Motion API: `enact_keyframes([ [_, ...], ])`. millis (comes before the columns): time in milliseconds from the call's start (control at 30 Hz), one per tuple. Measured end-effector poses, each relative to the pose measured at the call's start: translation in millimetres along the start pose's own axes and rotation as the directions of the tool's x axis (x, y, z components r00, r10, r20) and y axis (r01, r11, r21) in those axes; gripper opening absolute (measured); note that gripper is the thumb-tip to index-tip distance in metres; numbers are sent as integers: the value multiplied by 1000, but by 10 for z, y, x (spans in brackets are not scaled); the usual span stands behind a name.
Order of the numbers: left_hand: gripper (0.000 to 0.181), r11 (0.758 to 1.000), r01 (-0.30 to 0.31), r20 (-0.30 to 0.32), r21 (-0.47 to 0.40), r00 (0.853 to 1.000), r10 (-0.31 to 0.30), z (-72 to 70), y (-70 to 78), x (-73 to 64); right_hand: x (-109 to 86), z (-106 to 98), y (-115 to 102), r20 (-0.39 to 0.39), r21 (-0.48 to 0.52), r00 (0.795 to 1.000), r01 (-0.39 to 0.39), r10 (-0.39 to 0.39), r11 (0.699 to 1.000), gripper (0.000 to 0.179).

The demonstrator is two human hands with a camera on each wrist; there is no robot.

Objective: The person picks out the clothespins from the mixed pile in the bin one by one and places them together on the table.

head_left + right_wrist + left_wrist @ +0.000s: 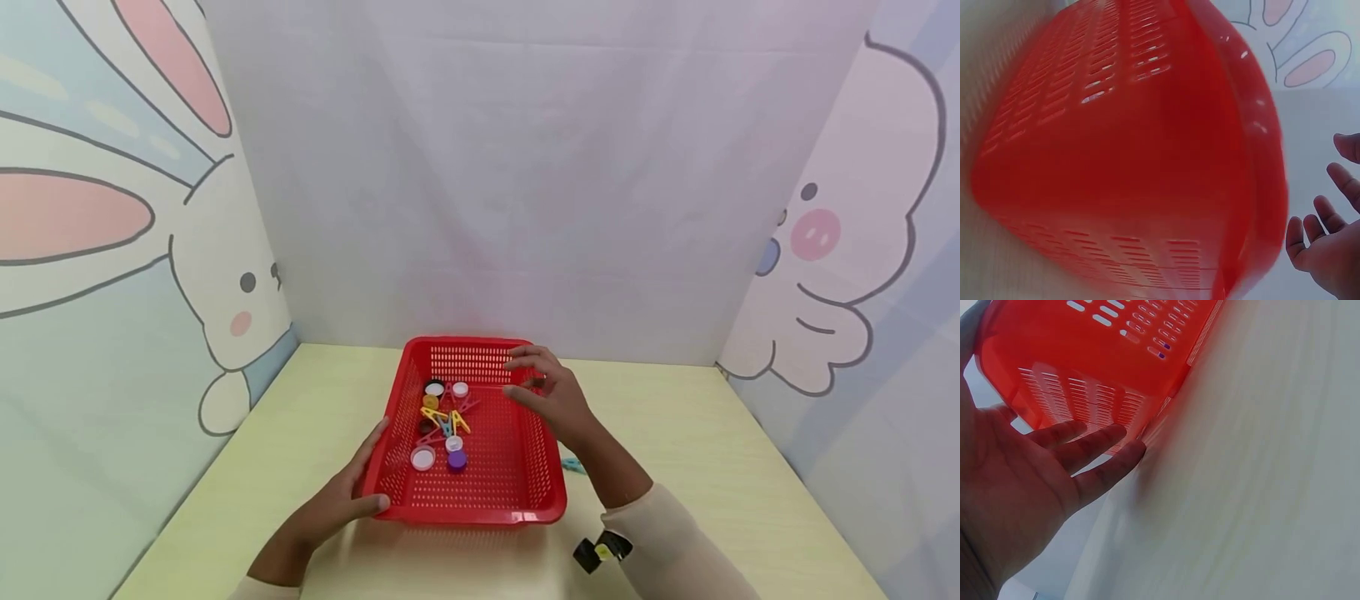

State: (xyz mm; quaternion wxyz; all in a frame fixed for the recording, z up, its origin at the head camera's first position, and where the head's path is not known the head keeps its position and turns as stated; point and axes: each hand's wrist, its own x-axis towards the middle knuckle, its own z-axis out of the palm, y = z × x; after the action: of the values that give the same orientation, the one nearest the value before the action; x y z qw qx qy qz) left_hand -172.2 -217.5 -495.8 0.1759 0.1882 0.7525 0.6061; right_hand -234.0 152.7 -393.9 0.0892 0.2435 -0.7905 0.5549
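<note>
A red plastic basket with slotted walls stands on the table. My left hand is against its left side, thumb at the front-left corner of the rim and outstretched fingers along the outer wall. Over the basket's right side hovers my right hand, loosely bent fingers apart and holding nothing. Inside, mostly on the left, lie yellow clothespins, a blue clothespin, pink clothespins, a purple cap, a white lid and several other caps.
On the table, a turquoise clothespin lies right of the basket, partly hidden by my right forearm. A pale curtain closes off the back. Walls with cartoon animals stand left and right.
</note>
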Motion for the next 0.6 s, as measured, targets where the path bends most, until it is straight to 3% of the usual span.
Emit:
enact_keyframes([
  [500,113,1000,-5,-3,9,1000,5,3,-4,8,225,215,66,84,38,981,-176,172,984,38],
  [600,113,1000,-5,-5,8,1000,5,7,-7,10,262,248,90,113,-2,974,-195,194,981,38],
])
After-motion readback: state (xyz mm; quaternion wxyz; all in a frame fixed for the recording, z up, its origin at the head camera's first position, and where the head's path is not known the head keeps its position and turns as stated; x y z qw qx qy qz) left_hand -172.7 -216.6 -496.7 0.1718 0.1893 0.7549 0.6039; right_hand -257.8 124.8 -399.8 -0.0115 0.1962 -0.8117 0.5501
